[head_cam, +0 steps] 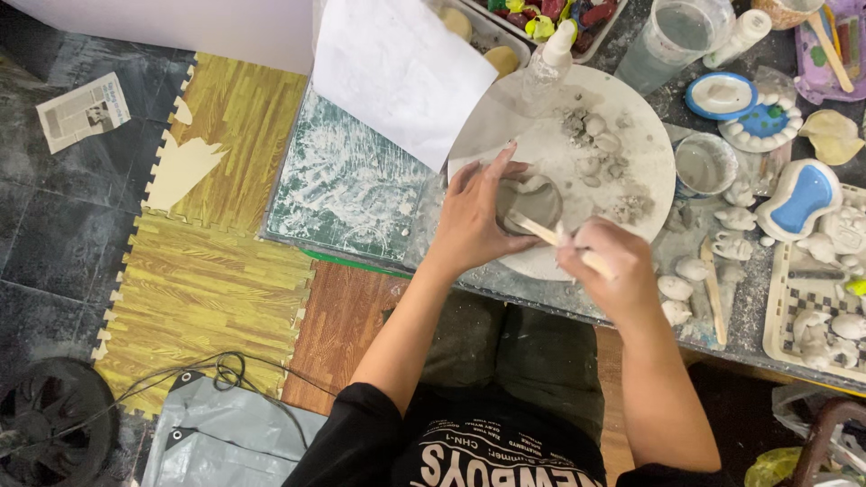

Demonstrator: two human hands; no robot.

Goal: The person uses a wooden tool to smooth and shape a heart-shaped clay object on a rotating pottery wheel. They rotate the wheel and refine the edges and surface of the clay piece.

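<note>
Left hand (474, 216) cupped the far-left side of a small grey clay bowl (530, 202), its grip curled round the wall; right hand (606, 266) held a wooden stick (550, 236) in a narrow pinch, tip resting at the bowl's near rim. Bowl sat near the middle of a round white board (631, 153) on the worktop (749, 307).

Risks, as judged:
- Clay looked soft and thin-walled. Too much pressure from the stick, or a tighter squeeze of the left grip, could dent or tear the rim.
- Loose clay lumps (595, 135) lay just beyond the bowl on the board; a sweep of the wrist could drag them into the wet surface.
- A spray bottle (550, 59) stood at the board's far edge, and a white sheet (397, 72) hung over the far-left part of the worktop; either could be knocked by the left arm.

Surface: dark worktop, smeared and dusty with clay. To the right, small white clay figures (686, 271), a blue-and-white dish (722, 95), a water cup (705, 162), a checked tray (794, 307). A scored green mat (347, 185) lay to the left.

Room: dark tiled floor (45, 234) with wood-pattern foam mats (207, 289), a newspaper scrap (83, 110), cable (216, 370) and grey tarp (225, 433) at near left.
</note>
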